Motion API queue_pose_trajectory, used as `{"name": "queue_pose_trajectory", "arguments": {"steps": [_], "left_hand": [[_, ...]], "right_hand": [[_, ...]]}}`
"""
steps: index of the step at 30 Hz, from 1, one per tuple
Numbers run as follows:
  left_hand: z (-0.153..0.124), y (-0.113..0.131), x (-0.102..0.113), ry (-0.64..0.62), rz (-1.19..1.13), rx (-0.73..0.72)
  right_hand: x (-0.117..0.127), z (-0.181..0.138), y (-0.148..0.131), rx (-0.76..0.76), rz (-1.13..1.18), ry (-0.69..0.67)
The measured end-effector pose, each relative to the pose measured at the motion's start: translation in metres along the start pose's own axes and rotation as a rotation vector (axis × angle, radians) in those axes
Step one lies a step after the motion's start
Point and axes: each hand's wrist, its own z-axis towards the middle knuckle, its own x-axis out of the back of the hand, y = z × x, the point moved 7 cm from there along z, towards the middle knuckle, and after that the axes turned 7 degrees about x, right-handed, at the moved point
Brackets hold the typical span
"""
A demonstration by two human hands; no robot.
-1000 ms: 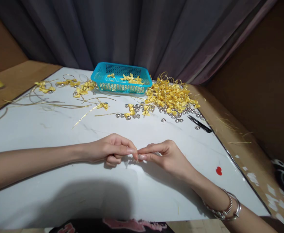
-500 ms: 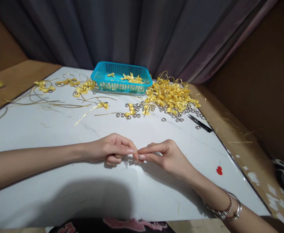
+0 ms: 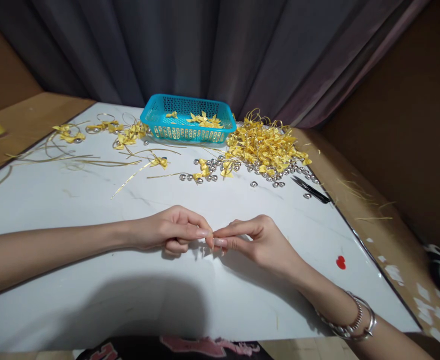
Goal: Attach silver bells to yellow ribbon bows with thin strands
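My left hand and my right hand meet fingertip to fingertip low over the white table, near its middle front. Both pinch closed around something tiny between the thumbs and forefingers; what it is stays hidden. My right wrist wears silver bangles. Beyond my hands lie a heap of yellow ribbon bows and scattered small silver bells.
A turquoise basket holding a few yellow bows stands at the table's far side. Black snips lie at the right edge. Loose gold ribbon strands and bows spread over the far left. A red heart sticker sits at the right.
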Motion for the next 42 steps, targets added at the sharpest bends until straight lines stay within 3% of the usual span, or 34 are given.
{"name": "queue_pose_trajectory", "arguments": {"steps": [32, 42], "left_hand": [[0.000, 0.000, -0.001, 0.009, -0.005, -0.015], [0.000, 0.000, 0.000, -0.011, 0.025, -0.018]], "right_hand": [[-0.002, 0.000, -0.001, 0.035, -0.021, -0.018], [-0.004, -0.006, -0.017, 0.365, -0.336, 0.019]]}}
